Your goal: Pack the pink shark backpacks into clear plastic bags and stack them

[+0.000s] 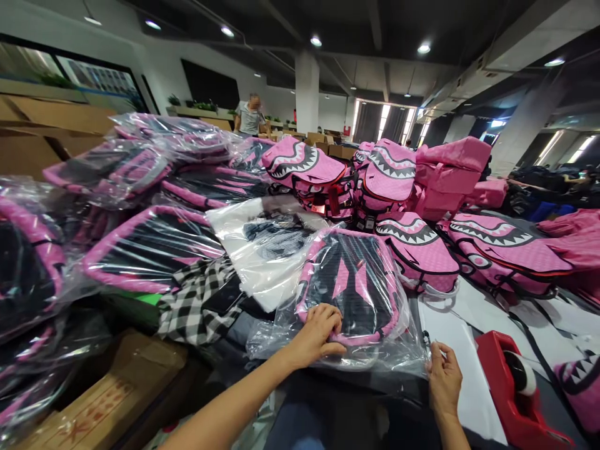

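Note:
In front of me lies a pink and black backpack (349, 284), its padded back facing up, inside a clear plastic bag (300, 347). My left hand (322, 331) rests on its lower left edge over the plastic, fingers slightly bent and the thumb held apart. At the bag's lower right corner, my right hand (444, 375) is closed, with the plastic pinched between thumb and fingers. A small dark piece (426, 338) shows just above those fingertips; I cannot make out what it is.
Bagged backpacks (150, 244) pile up on the left. Unbagged pink shark-mouth backpacks (417, 247) stand behind and to the right. A red tape dispenser (509, 387) is right of my right hand, a cardboard box (112, 394) lower left. A person (250, 115) stands far back.

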Motion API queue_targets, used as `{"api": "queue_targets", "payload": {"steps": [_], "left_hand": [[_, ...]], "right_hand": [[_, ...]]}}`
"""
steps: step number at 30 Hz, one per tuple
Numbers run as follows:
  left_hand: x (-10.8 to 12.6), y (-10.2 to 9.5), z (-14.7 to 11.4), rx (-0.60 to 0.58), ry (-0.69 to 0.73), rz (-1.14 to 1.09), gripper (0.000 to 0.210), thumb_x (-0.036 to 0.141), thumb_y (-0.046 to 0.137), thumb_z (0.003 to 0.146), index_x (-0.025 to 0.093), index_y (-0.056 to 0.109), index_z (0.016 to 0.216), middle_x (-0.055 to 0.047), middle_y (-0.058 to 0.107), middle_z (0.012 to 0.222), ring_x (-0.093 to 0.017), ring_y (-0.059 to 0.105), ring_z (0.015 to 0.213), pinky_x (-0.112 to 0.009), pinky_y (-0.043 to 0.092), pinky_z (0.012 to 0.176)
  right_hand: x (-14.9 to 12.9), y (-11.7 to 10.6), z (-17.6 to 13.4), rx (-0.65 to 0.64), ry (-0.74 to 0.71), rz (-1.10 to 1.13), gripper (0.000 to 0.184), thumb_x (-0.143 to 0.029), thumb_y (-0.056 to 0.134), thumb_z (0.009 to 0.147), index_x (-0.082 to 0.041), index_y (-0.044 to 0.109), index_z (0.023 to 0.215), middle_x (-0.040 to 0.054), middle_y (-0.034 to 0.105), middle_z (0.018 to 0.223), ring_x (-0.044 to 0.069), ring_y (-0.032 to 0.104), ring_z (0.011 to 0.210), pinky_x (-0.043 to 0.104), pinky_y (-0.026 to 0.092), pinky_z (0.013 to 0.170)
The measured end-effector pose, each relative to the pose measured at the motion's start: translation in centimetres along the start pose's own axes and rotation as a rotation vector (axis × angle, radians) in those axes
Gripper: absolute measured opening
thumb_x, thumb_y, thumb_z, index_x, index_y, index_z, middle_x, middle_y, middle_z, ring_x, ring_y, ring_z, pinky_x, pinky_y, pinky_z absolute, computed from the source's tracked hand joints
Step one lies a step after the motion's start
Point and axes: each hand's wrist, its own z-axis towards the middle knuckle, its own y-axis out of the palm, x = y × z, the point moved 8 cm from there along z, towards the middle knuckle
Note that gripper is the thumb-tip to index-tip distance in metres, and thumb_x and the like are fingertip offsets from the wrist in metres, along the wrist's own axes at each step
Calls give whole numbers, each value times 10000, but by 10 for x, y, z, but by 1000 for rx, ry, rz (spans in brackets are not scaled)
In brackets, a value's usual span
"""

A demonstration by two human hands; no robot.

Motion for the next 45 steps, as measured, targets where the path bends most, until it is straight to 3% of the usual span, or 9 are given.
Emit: {"api": "queue_targets", "payload": {"steps": [7, 15, 23, 25, 27, 31, 34, 38, 45], "left_hand": [[-31, 5, -2, 25, -72, -123, 254, 410, 733, 878, 207, 640, 757, -41, 680, 1107, -231, 575, 1064, -411, 368, 984], [-15, -3, 9, -13, -39, -174, 242, 317, 627, 949, 202, 573, 743, -28, 680, 955, -207, 587, 956, -379, 396, 900], [-22, 8, 10, -9, -84, -174, 246, 290, 568, 958, 206, 602, 728, -37, 672, 975, -207, 589, 961, -359, 430, 880], [-21, 8, 10, -4, -90, -166, 250, 297, 560, 959, 208, 607, 730, -39, 675, 972, -210, 595, 963, -360, 434, 879], [-21, 8, 11, 2, -92, -168, 256, 305, 548, 962, 208, 610, 733, -42, 676, 973, -213, 599, 970, -364, 440, 882], [-23, 10, 13, 12, -89, -170, 270, 321, 540, 946, 208, 608, 709, -48, 680, 946, -221, 612, 957, -366, 454, 869], [-26, 11, 13, 16, -68, -171, 305, 374, 525, 936, 216, 630, 696, -53, 691, 930, -227, 628, 939, -361, 475, 854], [-31, 11, 15, 43, -5, -183, 441, 545, 485, 935, 236, 663, 675, -49, 708, 913, -234, 652, 899, -353, 507, 817], [-30, 9, 17, 75, 55, -163, 507, 635, 479, 912, 251, 659, 633, -42, 715, 850, -231, 670, 818, -328, 534, 745]], "right_hand": [[4, 1, 1, 2, 6, 34, 627, -779, 719, 654, -216, 567, 883, -114, 399, 496, 91, 372, 435, 224, 317, 414], [-1, -2, 2, -21, -32, -54, 629, -814, 657, 685, -228, 547, 886, -103, 428, 485, 115, 407, 443, 239, 328, 432], [0, 14, 15, -242, 158, -227, 689, -898, 625, 546, -242, 525, 730, -74, 439, 459, 135, 422, 409, 270, 347, 421], [-11, -4, 20, -263, 108, -293, 680, -882, 618, 560, -230, 573, 751, -18, 551, 541, 181, 537, 494, 309, 447, 492], [-33, -43, 27, -199, -38, -431, 637, -836, 607, 618, -225, 631, 796, 48, 657, 697, 238, 632, 648, 367, 522, 628], [-86, -149, 39, 176, -308, -890, 583, -781, 484, 726, -240, 686, 805, 130, 676, 859, 323, 616, 790, 478, 495, 756], [-98, -205, 44, 300, -222, -928, 591, -807, 502, 628, -235, 651, 642, 147, 631, 722, 335, 569, 757, 483, 461, 719], [-78, -225, 45, 227, -39, -756, 610, -823, 573, 538, -215, 635, 531, 69, 598, 541, 249, 548, 601, 374, 438, 579], [-67, -219, 44, 227, -84, -649, 664, -821, 638, 570, -161, 700, 595, 47, 641, 558, 212, 587, 555, 342, 470, 550]]}}
